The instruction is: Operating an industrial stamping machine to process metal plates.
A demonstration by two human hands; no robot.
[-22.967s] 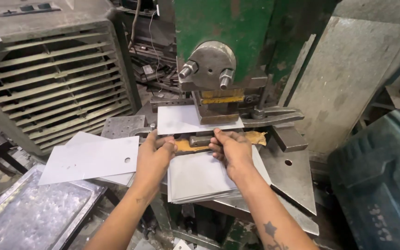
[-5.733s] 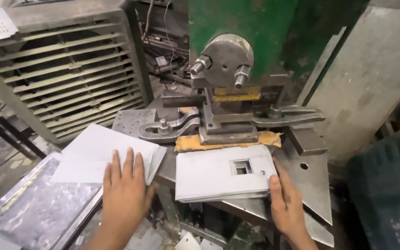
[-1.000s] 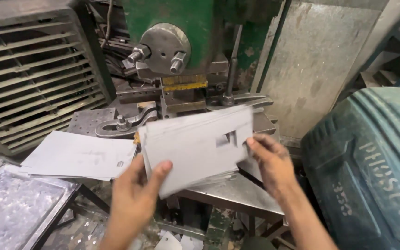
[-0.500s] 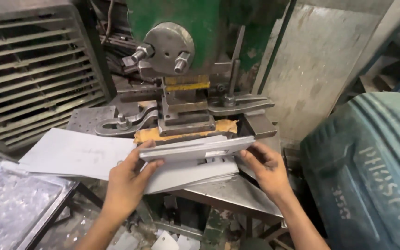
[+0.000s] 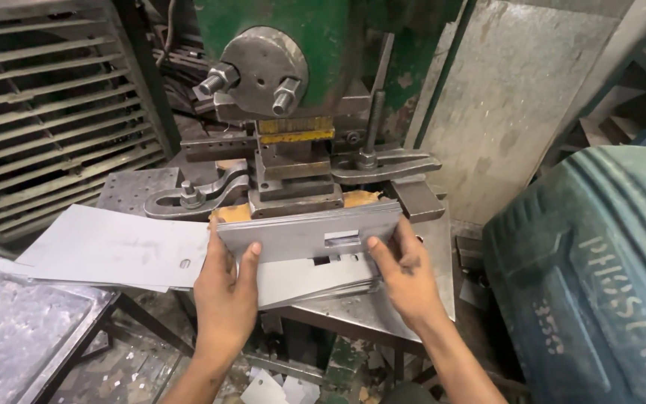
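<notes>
A grey sheet-metal plate (image 5: 300, 232) with a rectangular cut-out is held nearly flat in front of the die of a green punch press (image 5: 293, 67). My left hand (image 5: 226, 292) grips its left edge, thumb on top. My right hand (image 5: 405, 273) grips its right end by the cut-out. Under the plate lies a small stack of similar plates (image 5: 308, 273) on the press table (image 5: 383, 314). The press tool block (image 5: 293, 187) stands just behind the held plate's far edge.
A pile of blank sheets (image 5: 114, 247) lies to the left beside a metal tray (image 5: 16, 337). A louvred grille (image 5: 46, 112) stands at the back left. A large teal motor housing (image 5: 592, 277) fills the right. Metal scraps litter the floor (image 5: 271, 385).
One second ago the plate was lifted and tilted towards me. It has since come down flat, and both hands have carried it forward to the press tool.
</notes>
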